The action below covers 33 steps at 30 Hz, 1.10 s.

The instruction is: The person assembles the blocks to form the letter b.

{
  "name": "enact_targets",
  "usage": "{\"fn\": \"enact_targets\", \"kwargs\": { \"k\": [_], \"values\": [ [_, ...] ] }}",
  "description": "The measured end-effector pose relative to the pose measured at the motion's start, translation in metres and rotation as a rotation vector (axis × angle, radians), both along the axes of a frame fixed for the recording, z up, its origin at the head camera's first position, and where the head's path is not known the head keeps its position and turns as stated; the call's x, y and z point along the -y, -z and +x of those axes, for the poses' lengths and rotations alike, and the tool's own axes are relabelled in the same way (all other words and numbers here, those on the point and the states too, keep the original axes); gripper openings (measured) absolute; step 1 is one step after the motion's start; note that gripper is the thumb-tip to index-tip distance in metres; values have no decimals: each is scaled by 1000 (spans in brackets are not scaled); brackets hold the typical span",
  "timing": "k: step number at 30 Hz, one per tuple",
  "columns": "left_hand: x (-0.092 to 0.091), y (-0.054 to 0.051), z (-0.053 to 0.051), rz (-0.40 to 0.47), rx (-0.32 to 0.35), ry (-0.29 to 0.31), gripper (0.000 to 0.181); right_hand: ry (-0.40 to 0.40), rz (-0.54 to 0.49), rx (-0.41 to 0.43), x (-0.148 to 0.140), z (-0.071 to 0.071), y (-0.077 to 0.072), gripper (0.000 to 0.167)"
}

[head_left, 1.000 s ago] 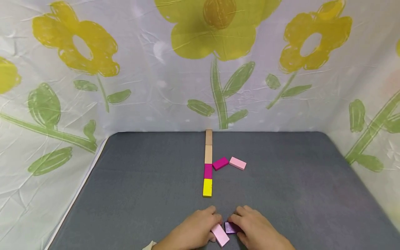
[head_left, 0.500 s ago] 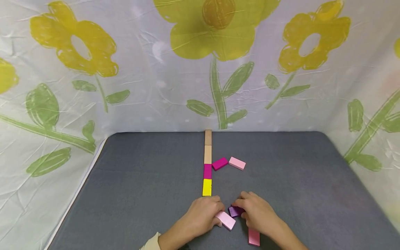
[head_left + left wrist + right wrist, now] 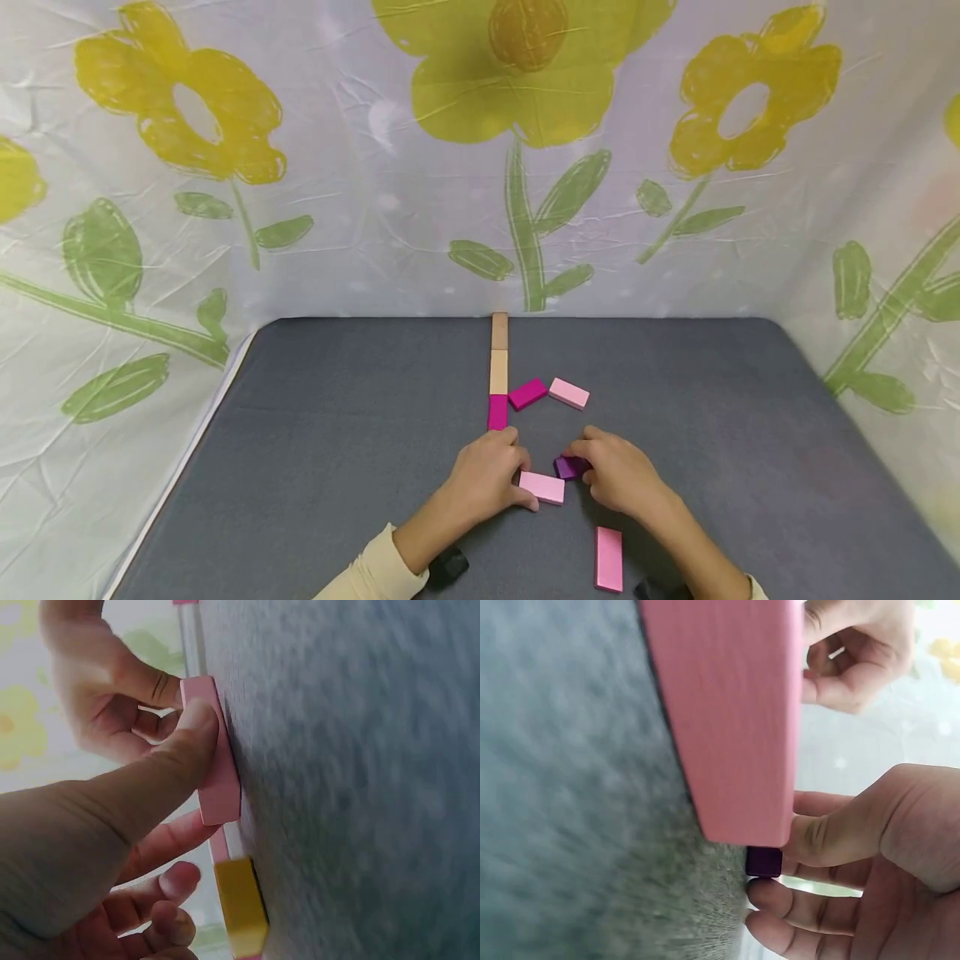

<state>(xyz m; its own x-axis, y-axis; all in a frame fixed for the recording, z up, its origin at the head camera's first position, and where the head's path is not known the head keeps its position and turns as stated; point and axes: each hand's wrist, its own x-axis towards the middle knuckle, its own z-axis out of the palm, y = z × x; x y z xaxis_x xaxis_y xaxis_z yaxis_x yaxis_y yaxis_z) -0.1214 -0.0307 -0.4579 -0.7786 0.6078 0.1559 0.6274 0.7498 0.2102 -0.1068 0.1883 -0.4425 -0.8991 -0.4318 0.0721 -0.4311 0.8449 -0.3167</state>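
My left hand [image 3: 487, 479] pinches a light pink block [image 3: 542, 488] between thumb and fingers, close to the grey tabletop. In the left wrist view, the thumb presses along the face of this pink block [image 3: 225, 784]. To its right, my right hand [image 3: 618, 473] pinches a small purple block [image 3: 570, 467], partly covered by the fingers. The right wrist view shows the purple block's end [image 3: 765, 861] between thumb and fingers. A yellow block [image 3: 241, 904] stands beyond the left fingers; in the head view that hand hides it.
A line of blocks runs toward the far edge: a magenta block [image 3: 498, 412], then two wooden blocks [image 3: 498, 372]. Right of it lie an angled magenta block [image 3: 528, 394] and a pale pink block [image 3: 569, 393]. Nearer, a pink block [image 3: 608, 558] lies by the right forearm.
Both hands have moved forward across the table with their blocks. The light pink block has turned nearly crosswise. The nearer pink block, earlier hidden, now shows, while the left hand covers the yellow block.
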Motion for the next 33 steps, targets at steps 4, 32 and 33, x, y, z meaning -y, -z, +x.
{"fn": "enact_targets", "kwargs": {
  "k": [4, 32, 33],
  "values": [
    [8, 2, -7, 24, 21, -43, 44, 25, 9, 17, 2, -6, -1, 35],
    [22, -3, -8, 52, 207, -15, 37, -116, -12, -12, -3, -6, -4, 35],
    [22, -2, -8, 54, 203, -15, 36, -126, -15, -8, -3, -7, -3, 34]
  ]
}}
